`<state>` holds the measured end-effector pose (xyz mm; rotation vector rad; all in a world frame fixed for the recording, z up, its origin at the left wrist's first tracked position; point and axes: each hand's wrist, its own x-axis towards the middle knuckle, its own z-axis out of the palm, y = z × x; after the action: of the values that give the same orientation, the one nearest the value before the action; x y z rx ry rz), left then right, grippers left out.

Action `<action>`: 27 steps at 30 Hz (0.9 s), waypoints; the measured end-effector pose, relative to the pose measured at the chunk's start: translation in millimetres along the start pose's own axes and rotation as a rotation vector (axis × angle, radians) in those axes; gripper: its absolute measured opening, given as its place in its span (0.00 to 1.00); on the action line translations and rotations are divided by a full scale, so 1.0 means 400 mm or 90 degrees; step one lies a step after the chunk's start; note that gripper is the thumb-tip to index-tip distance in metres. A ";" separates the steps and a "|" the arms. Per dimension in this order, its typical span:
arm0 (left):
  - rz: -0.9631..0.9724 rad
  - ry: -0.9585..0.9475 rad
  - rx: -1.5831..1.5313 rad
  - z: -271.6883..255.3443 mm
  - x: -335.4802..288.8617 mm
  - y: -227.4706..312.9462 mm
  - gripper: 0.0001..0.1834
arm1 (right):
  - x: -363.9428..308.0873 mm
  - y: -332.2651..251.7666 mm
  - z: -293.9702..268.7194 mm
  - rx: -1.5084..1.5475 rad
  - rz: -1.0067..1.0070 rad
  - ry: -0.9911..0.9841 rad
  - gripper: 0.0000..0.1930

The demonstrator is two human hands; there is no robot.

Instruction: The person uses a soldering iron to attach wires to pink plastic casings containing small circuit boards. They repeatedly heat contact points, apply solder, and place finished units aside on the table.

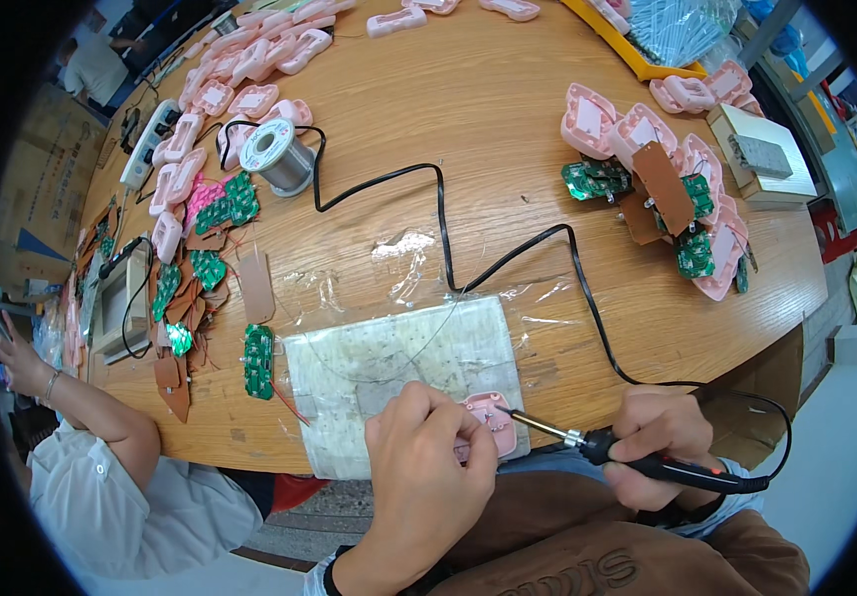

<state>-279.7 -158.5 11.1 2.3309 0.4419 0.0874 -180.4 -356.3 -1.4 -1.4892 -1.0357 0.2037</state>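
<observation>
My right hand (659,447) is wrapped around the black handle of a soldering iron (647,463), whose metal tip points left. That tip meets a small pink plastic shell (494,421) with tiny metal parts inside, at the right front edge of a worn white mat (398,377). Close against the shell's left side, my left hand (430,457) has its fingers curled and pinched, covering part of it. A thin solder wire (349,376) loops over the mat towards these fingers. Their tips are partly hidden.
A solder spool (279,157) stands beyond the mat. The iron's black cord (445,228) zigzags across the table. Green circuit boards (258,363) and brown boards lie left; pink shells (592,119) and boards are piled right. Another person's arm (100,412) is at the left.
</observation>
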 end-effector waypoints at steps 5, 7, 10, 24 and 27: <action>-0.005 -0.011 -0.004 0.000 0.000 0.000 0.06 | -0.009 0.006 -0.015 0.005 0.003 0.041 0.11; -0.001 -0.008 0.004 0.000 0.000 -0.001 0.06 | -0.017 0.011 -0.016 0.015 0.009 0.053 0.12; -0.014 -0.018 -0.001 -0.001 0.000 -0.002 0.06 | -0.036 0.010 -0.017 0.050 0.060 0.076 0.13; -0.031 -0.008 -0.025 0.003 -0.005 -0.010 0.05 | -0.048 0.023 -0.007 0.172 0.058 0.168 0.14; -0.038 -0.006 -0.019 0.005 -0.002 -0.007 0.04 | -0.023 0.026 -0.008 0.032 -0.012 0.113 0.13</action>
<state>-280.9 -158.0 7.9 2.2862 0.5024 0.0547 -178.8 -363.5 -13.5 -1.4243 -0.8953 0.0818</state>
